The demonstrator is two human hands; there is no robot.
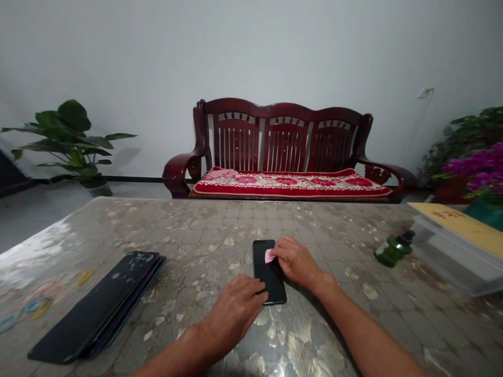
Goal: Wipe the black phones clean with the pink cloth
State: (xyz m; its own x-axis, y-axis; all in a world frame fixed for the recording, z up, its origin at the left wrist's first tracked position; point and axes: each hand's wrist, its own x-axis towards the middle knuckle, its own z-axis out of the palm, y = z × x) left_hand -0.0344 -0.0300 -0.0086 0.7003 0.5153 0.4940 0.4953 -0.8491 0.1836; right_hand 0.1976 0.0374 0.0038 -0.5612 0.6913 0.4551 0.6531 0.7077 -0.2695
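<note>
A black smartphone (271,283) lies flat on the patterned tabletop, its top end pointing away from me. My left hand (234,303) holds it at the lower left edge, fingers together and fingertips over the rim. In my right hand (295,260), a small pink cloth (269,256) is pinched and pressed on the upper part of the phone. Part of the cloth is hidden under the fingers.
A stack of dark flat panels (94,306) with water-like spots lies at left, beside several coloured rubber bands (37,305). At right stand a green spray bottle (394,248) and a clear plastic box (451,256). A wooden bench (285,110) is beyond the table (188,220).
</note>
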